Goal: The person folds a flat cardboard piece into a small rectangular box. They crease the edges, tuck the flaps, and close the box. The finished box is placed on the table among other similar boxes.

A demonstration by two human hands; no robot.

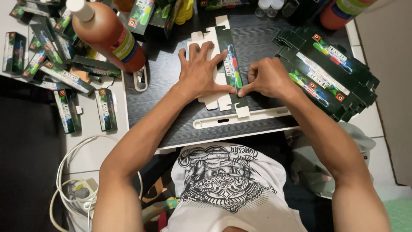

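Dark tabletop [257, 38]: carton stack [330, 73], bottle [109, 34]

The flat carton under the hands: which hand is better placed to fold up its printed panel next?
Probably the right hand: its fingertips already pinch the printed panel's edge on the flat carton. The left hand lies spread flat on the carton's white side, holding it down on the dark board.

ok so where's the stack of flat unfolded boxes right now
In the head view, the stack of flat boxes lies at the right end of the dark tabletop, just beyond the right hand and below the orange bottle.
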